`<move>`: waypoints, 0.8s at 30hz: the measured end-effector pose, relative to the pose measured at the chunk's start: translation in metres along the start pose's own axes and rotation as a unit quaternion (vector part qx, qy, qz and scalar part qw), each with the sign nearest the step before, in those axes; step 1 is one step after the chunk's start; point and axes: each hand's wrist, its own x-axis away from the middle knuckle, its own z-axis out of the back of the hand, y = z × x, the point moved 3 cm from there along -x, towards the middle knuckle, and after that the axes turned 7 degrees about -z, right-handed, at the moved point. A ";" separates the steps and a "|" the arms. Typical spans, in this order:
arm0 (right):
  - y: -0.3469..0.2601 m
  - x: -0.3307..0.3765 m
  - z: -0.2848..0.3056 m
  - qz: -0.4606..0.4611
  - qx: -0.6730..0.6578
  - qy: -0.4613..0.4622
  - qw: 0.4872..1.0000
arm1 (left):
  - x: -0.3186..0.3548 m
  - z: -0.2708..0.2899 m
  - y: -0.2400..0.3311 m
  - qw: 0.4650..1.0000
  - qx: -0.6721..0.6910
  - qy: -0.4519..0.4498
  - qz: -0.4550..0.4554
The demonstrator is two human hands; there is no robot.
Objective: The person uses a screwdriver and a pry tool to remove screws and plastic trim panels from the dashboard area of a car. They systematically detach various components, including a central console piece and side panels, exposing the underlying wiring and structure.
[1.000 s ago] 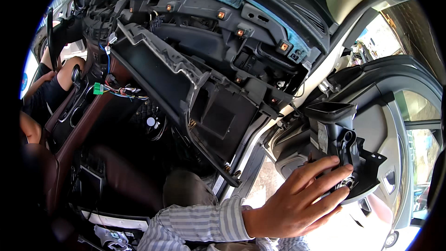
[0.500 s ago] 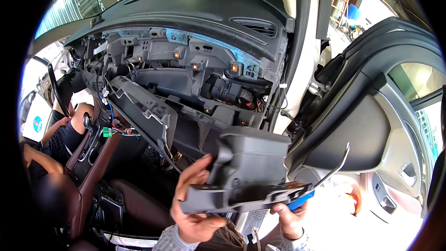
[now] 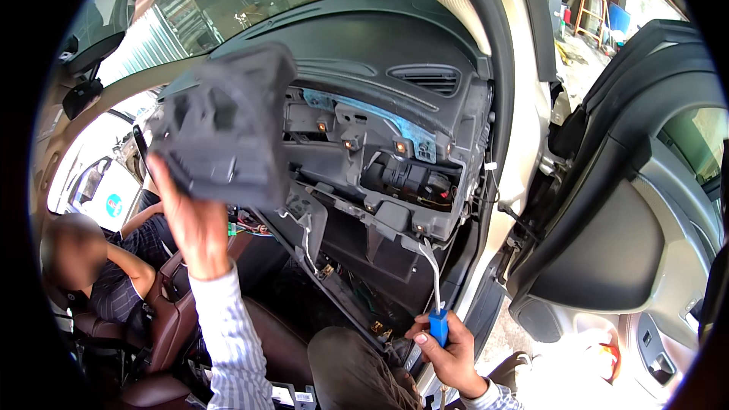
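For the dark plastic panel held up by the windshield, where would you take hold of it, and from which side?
Grip the dark plastic panel along its lower edge, from below, where the left hand already grasps it. It is raised above the open dashboard cavity, its ribbed, cut-out back facing the camera, so that rim probably offers the firmest purchase.

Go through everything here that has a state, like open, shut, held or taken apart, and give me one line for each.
Left hand: raised, gripping the dark plastic panel.
Dark plastic panel: off the car, held up in the air.
Right hand: low, closed on the blue-handled tool.
Blue-handled tool: held, shaft pointing up.
Dashboard: stripped on this side, brackets and wiring exposed.
Car door: open.
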 end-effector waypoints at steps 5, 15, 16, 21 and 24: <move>0.020 0.005 0.012 -0.038 0.047 0.021 0.998 | -0.083 -0.042 -0.062 0.993 -0.021 -0.100 0.066; 0.028 0.001 0.024 -0.018 0.140 0.028 0.990 | -0.168 -0.069 -0.135 0.972 -0.169 -0.016 0.162; 0.025 0.004 0.024 -0.015 0.146 0.033 0.989 | -0.173 -0.072 -0.135 0.969 -0.197 -0.018 0.150; 0.030 0.010 0.026 -0.067 0.156 0.016 0.985 | -0.214 -0.061 -0.142 0.975 -0.153 -0.008 0.160; 0.041 0.010 0.034 -0.040 0.185 0.019 0.982 | -0.211 -0.071 -0.143 0.971 -0.182 -0.027 0.155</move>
